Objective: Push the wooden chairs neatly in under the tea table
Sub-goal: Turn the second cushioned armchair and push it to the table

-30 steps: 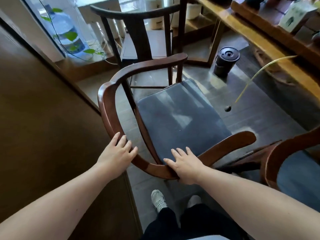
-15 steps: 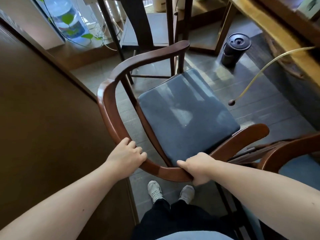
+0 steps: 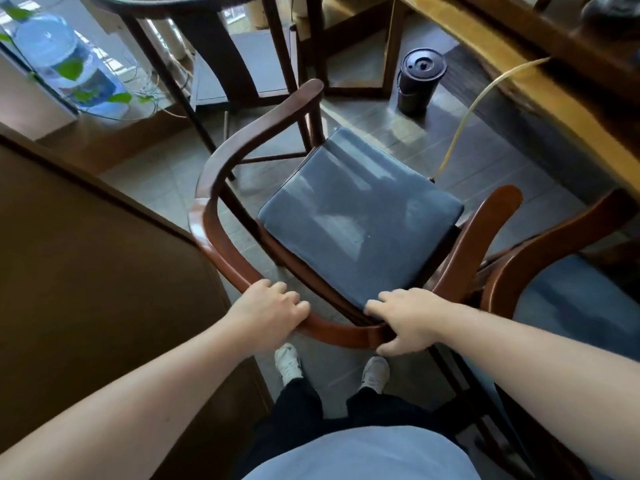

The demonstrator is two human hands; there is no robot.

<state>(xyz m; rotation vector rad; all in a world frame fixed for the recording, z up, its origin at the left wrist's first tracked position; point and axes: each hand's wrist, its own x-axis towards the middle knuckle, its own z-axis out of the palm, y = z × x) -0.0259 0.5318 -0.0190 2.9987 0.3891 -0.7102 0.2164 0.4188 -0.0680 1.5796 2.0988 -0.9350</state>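
Observation:
A wooden chair [image 3: 221,188] with a curved reddish-brown back rail and a blue-grey seat cushion [image 3: 360,216] stands in front of me, its open front turned toward the tea table [image 3: 540,109] at the upper right. My left hand [image 3: 270,310] is wrapped over the back rail at its left bend. My right hand [image 3: 405,317] grips the same rail just right of its middle. A second wooden chair [image 3: 540,258] with a blue seat stands close on the right, touching or nearly touching the first.
A dark brown cabinet or panel [image 3: 97,271] fills the left side. A darker tall-backed chair [image 3: 214,53] stands beyond. A black lidded bin [image 3: 419,81] sits on the tiled floor near the table, and a thin yellow hose [image 3: 474,109] hangs from the table. A water bottle [image 3: 62,64] stands at the top left.
Both hands went from resting flat on the back rail to closing around it. The chair has turned and shifted toward the table on the right.

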